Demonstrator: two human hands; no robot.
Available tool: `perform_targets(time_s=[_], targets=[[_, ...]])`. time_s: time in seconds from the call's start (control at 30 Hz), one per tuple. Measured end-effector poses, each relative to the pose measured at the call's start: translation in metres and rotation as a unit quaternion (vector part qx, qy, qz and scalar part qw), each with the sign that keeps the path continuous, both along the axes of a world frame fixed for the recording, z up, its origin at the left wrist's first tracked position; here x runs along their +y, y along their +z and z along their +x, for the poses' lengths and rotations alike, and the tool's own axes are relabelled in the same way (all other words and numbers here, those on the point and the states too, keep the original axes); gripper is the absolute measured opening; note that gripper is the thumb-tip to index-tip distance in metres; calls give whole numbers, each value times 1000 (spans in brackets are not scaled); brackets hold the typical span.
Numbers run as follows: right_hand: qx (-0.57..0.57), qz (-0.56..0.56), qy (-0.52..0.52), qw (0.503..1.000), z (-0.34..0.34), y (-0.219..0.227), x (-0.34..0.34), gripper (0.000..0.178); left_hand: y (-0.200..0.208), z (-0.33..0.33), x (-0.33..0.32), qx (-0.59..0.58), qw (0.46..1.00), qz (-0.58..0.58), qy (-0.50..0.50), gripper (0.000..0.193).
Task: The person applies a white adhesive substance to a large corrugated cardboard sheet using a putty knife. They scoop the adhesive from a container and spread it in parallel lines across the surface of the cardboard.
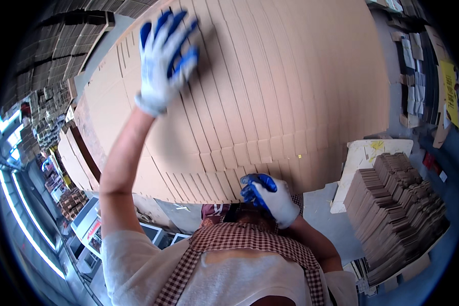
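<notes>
Overlapping brown cardboard sheets (270, 97) are fanned out in front of me, their slotted edges forming a row of steps. My left hand (163, 61), in a white glove with blue coating, reaches to the far left part of the sheets. Its fingers are spread and slightly blurred, and I cannot tell whether it touches the board. At the near edge, close to my checked apron (250, 237), my right hand (271, 196) wears a matching glove. Its fingers are curled inward, and anything inside them is hidden.
A stack of folded cardboard (392, 214) stands at the right beside a pale board (359, 163). More cardboard piles (56, 51) fill the far left. Bundles of flat pieces (415, 76) and a yellow sign (451, 94) are at the far right. A grey machine frame (89, 229) is at the lower left.
</notes>
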State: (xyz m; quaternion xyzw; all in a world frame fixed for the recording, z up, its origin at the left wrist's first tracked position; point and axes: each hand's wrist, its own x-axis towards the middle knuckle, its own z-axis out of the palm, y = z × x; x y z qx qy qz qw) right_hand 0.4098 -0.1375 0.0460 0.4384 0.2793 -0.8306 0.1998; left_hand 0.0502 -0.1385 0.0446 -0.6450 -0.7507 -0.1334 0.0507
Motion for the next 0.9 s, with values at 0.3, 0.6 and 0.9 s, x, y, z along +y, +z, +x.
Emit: perform_targets(time_s=[0.3, 0.6, 0.9], targets=[[126, 394, 96, 905, 1, -16, -44, 42, 2, 57, -76, -36, 982, -188, -8, 59], [70, 463, 291, 835, -11, -5, -68, 72, -18, 64, -76, -61, 987, -144, 27, 57], [-50, -15, -212, 976, -29, 3, -62, 33, -20, 63, -79, -61, 989, -130, 30, 55]])
